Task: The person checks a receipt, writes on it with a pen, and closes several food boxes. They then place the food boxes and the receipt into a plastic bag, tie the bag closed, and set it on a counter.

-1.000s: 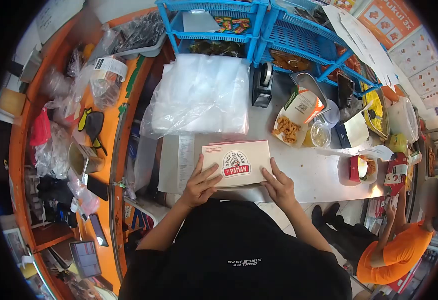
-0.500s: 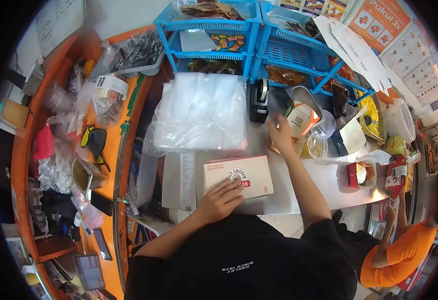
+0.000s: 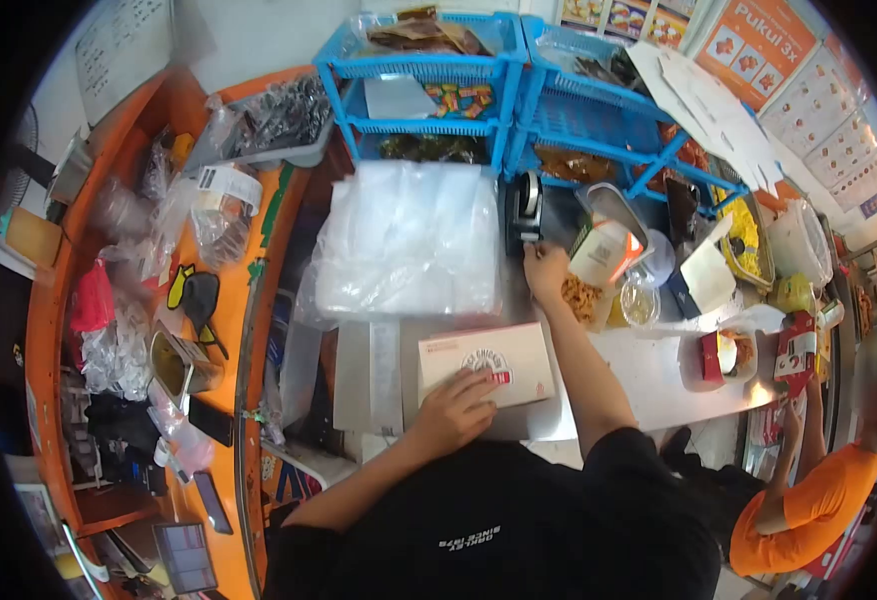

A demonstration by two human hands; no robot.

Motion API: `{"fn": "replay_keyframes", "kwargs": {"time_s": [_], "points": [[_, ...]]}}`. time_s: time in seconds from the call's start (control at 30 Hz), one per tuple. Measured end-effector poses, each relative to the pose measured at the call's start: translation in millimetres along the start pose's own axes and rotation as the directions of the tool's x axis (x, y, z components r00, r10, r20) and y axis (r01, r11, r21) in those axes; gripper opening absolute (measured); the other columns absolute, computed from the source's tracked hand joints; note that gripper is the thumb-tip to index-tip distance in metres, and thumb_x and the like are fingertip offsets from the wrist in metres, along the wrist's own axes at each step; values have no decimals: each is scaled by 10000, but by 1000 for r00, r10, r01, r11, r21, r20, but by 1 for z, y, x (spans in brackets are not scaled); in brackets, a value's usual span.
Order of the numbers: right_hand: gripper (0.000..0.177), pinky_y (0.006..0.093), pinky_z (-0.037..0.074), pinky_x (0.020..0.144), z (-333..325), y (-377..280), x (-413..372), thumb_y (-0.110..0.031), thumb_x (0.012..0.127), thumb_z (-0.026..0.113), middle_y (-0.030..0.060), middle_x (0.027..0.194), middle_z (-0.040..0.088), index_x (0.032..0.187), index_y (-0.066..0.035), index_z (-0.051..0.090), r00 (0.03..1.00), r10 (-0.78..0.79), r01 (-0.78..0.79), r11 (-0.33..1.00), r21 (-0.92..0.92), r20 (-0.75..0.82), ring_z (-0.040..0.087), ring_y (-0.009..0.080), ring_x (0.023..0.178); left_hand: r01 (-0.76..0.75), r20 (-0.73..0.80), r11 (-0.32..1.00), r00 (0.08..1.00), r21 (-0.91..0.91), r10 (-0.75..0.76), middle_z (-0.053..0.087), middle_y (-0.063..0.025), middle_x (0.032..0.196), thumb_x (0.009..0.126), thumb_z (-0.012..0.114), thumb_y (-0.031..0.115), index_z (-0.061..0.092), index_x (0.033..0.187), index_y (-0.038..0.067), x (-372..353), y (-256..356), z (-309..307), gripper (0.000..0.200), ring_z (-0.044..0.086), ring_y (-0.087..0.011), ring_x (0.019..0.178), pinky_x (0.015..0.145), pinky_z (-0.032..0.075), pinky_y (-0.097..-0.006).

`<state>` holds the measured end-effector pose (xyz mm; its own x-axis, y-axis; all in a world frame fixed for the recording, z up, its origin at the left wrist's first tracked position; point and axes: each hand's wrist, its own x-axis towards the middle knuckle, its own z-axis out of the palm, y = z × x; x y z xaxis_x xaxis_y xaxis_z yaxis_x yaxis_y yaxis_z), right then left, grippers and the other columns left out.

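Note:
A closed cream takeaway box (image 3: 524,375) with a round chicken logo lies on the metal counter in front of me. My left hand (image 3: 456,415) rests flat on its lid, fingers stretched out over the logo. Further forward, my right hand (image 3: 547,272) reaches the near end of a black tape dispenser (image 3: 527,215), its fingertips pinched together there. Any tape between those fingers is too small to make out. To the right of this hand stands an open-topped paper carton (image 3: 602,250) printed white, green and orange, beside brown fried pieces (image 3: 581,298).
Stacked clear plastic bags (image 3: 409,240) lie behind the box. Blue tiered racks (image 3: 424,125) line the back. At right are a clear cup (image 3: 641,300), a red food box (image 3: 724,358) and a person in an orange shirt (image 3: 809,510). An orange shelf (image 3: 234,400) runs along the left.
My right hand has moved slightly left and nearer, from beside the carton to the tape dispenser's near end. My left hand stays on the box. The whole view has shifted a little.

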<state>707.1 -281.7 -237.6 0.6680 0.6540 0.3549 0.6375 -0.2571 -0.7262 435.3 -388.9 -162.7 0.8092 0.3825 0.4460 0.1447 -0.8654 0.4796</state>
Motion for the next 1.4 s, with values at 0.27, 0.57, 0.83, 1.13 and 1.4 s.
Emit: {"fn": "replay_keyframes", "kwargs": {"time_s": [0.27,0.57,0.83,1.13,1.4], "points": [[217,354,507,652,-93,-29,-25,-144,822,639,152,771,674,925,45,661,959,-270,249,949,195,92,647,244,670,-175,110,982,977,-74,182,572,-96,1190,697,678,118,580,703,32,19,-11,-7,130,503,-287,1147,980,420,-436],[938,257,527,548,-172,-100,-190,113,836,556,84,679,611,1474,-108,-94,755,299,-623,605,496,584,599,131,583,-118,6,985,993,-128,120,535,-123,1076,738,632,68,577,836,28,14,-10,5,120,537,-308,1074,985,440,-440],[976,283,537,579,-139,-88,-211,111,841,543,91,715,614,1447,-123,-185,822,319,-551,652,521,471,614,151,612,42,131,975,991,-219,-14,547,-131,1096,726,678,53,620,817,29,22,-1,-12,110,581,-313,1004,857,496,-383],[875,306,505,604,-182,-50,-209,12,741,558,94,618,597,1483,-83,102,900,116,-294,873,389,420,613,178,578,32,68,993,997,-115,-24,596,-119,981,642,753,60,598,672,15,31,10,7,164,588,-298,907,759,483,-384],[407,474,398,858,-331,213,-80,-194,744,646,152,1060,592,1107,-27,572,903,114,-393,612,-687,-415,507,341,1042,184,182,981,964,66,-193,547,-115,1055,629,774,45,582,894,38,34,22,11,327,535,-315,992,866,437,-399]]}}
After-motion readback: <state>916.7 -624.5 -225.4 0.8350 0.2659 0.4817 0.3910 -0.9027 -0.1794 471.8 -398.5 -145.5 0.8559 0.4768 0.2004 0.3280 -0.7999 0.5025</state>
